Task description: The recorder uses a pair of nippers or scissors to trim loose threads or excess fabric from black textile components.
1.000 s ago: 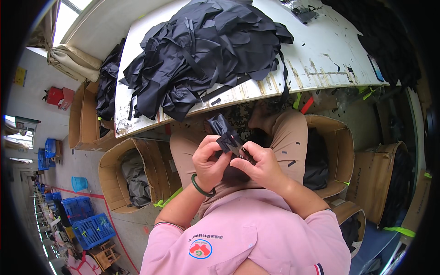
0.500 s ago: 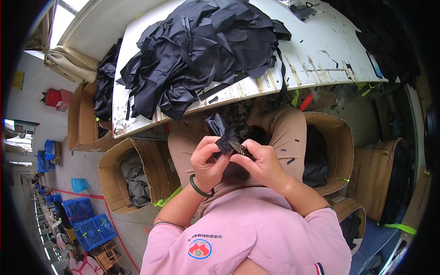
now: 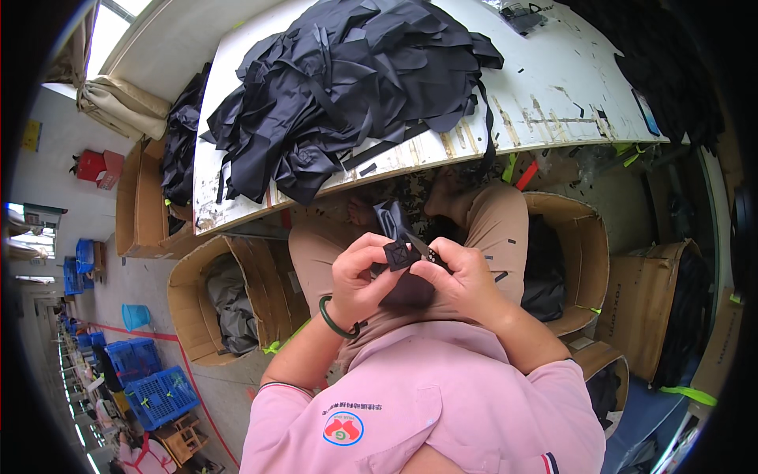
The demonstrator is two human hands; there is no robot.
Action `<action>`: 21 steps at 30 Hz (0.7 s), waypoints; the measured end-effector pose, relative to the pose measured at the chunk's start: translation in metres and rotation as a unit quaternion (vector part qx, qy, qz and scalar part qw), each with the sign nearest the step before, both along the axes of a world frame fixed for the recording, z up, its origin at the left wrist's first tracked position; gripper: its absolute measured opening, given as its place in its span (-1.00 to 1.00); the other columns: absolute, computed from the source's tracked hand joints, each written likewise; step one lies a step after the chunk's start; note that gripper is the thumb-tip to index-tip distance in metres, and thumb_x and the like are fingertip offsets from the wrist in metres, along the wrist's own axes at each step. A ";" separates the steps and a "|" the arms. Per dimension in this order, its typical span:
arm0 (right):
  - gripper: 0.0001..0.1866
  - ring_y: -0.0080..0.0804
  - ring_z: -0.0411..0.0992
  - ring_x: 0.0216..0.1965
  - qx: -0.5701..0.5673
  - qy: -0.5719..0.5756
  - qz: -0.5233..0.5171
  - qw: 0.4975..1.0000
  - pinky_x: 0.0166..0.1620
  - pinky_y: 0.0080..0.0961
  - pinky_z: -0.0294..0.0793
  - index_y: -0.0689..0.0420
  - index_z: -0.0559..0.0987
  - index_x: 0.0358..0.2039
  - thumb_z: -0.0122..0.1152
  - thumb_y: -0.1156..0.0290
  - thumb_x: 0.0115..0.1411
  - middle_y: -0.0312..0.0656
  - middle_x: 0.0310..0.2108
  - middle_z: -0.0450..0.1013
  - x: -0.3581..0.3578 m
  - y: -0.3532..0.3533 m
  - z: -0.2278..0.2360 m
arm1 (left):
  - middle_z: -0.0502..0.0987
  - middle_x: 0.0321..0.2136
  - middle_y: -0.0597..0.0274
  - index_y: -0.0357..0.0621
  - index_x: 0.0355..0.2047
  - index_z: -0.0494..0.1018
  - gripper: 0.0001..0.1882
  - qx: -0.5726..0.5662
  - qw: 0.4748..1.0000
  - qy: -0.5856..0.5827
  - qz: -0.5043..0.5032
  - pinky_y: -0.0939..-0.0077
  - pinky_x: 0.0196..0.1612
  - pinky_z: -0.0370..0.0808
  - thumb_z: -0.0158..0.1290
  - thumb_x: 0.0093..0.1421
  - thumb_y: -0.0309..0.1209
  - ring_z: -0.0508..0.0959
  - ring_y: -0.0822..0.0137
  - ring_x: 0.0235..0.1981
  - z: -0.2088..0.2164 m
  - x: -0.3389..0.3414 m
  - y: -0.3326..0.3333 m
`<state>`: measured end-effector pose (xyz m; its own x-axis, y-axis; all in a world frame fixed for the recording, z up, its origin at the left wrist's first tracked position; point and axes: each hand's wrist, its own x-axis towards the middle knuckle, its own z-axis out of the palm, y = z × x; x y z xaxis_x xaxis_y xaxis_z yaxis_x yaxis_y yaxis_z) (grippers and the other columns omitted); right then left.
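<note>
My left hand, a dark green bangle on its wrist, pinches a black fabric piece above my lap. A small square tab with a stitched cross sticks out by its fingertips. My right hand is closed on a small pointed blade with a dark, dotted handle. The blade lies close to the tab's right edge; whether it touches the cloth I cannot tell. Much of the handle is hidden by my fingers.
Ahead, a large heap of black fabric covers part of the white table, whose worn edge lies just beyond my knees. Open cardboard boxes holding dark cloth stand at my left and right. Black scraps lie on my trousers and the floor.
The stitched tab has shifted slightly right and turned more upright. The blade has moved a little up and right with my right hand, and the left wrist has moved slightly left.
</note>
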<state>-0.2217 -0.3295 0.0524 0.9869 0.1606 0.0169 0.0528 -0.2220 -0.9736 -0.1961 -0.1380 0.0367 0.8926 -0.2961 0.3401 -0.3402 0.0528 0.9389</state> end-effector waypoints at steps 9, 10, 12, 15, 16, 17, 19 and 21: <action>-0.58 -0.31 0.30 -0.69 -0.096 0.040 0.151 0.983 -0.55 -0.40 0.26 0.21 0.42 -0.52 0.31 0.10 0.11 -0.13 -0.70 0.36 0.014 -0.032 0.025 | 0.47 -0.31 0.20 -0.33 -0.38 0.52 -0.89 -0.082 0.937 0.254 -0.225 0.62 -0.23 0.36 0.11 0.05 -0.68 0.44 0.45 -0.30 0.010 0.019 0.018; -0.58 -0.24 0.35 -0.67 -0.140 0.000 0.150 0.979 -0.54 -0.36 0.29 0.20 0.43 -0.52 0.30 0.07 0.10 -0.13 -0.69 0.39 0.014 -0.034 0.027 | 0.47 -0.31 0.20 -0.33 -0.38 0.52 -0.89 -0.083 0.937 0.254 -0.225 0.62 -0.23 0.36 0.11 0.05 -0.68 0.44 0.45 -0.30 0.009 0.021 0.018; -0.57 -0.16 0.40 -0.65 -0.183 -0.040 0.151 0.971 -0.54 -0.32 0.33 0.19 0.44 -0.51 0.29 0.05 0.10 -0.12 -0.69 0.41 0.014 -0.034 0.030 | 0.47 -0.32 0.22 -0.34 -0.39 0.51 -0.91 -0.063 0.936 0.231 -0.258 0.60 -0.20 0.34 0.13 0.06 -0.66 0.43 0.44 -0.29 0.008 0.023 0.018; -0.57 -0.08 0.44 -0.61 -0.218 -0.075 0.163 0.959 -0.53 -0.27 0.38 0.16 0.45 -0.50 0.27 0.01 0.09 -0.12 -0.67 0.43 0.014 -0.034 0.030 | 0.46 -0.32 0.22 -0.34 -0.39 0.51 -0.91 -0.059 0.927 0.245 -0.278 0.62 -0.20 0.34 0.15 0.06 -0.63 0.43 0.45 -0.29 0.004 0.023 0.016; -0.57 -0.08 0.44 -0.62 -0.225 -0.083 0.167 0.956 -0.53 -0.27 0.38 0.16 0.45 -0.49 0.26 0.01 0.10 -0.13 -0.68 0.43 0.014 -0.033 0.029 | 0.46 -0.32 0.22 -0.34 -0.39 0.51 -0.91 -0.060 0.927 0.245 -0.278 0.62 -0.20 0.34 0.15 0.06 -0.63 0.43 0.45 -0.29 0.004 0.022 0.016; -0.57 -0.09 0.43 -0.63 -0.232 -0.092 0.170 0.953 -0.53 -0.26 0.38 0.15 0.45 -0.49 0.26 0.01 0.10 -0.14 -0.68 0.43 0.014 -0.032 0.028 | 0.46 -0.33 0.23 -0.33 -0.39 0.51 -0.91 -0.055 0.924 0.253 -0.281 0.62 -0.20 0.34 0.16 0.05 -0.62 0.42 0.45 -0.29 0.006 0.022 0.016; -0.58 -0.09 0.44 -0.62 -0.227 -0.091 0.175 0.954 -0.53 -0.27 0.38 0.15 0.44 -0.50 0.25 0.01 0.11 -0.13 -0.68 0.43 0.013 -0.031 0.025 | 0.46 -0.34 0.24 -0.32 -0.40 0.51 -0.91 -0.051 0.921 0.262 -0.284 0.62 -0.20 0.34 0.16 0.05 -0.61 0.42 0.45 -0.30 0.007 0.022 0.015; -0.58 -0.09 0.44 -0.62 -0.221 -0.090 0.180 0.954 -0.52 -0.27 0.38 0.15 0.44 -0.50 0.25 0.02 0.11 -0.13 -0.68 0.43 0.013 -0.030 0.023 | 0.47 -0.36 0.25 -0.31 -0.41 0.51 -0.91 -0.030 0.925 0.244 -0.290 0.61 -0.21 0.34 0.18 0.04 -0.60 0.42 0.45 -0.31 0.007 0.022 0.017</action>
<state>-0.2088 -0.3600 0.0757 0.8542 0.5188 0.0341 0.3608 -0.5442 -0.7574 -0.1737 -0.1209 0.0438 0.6409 -0.7670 -0.0299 0.2256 0.1510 0.9624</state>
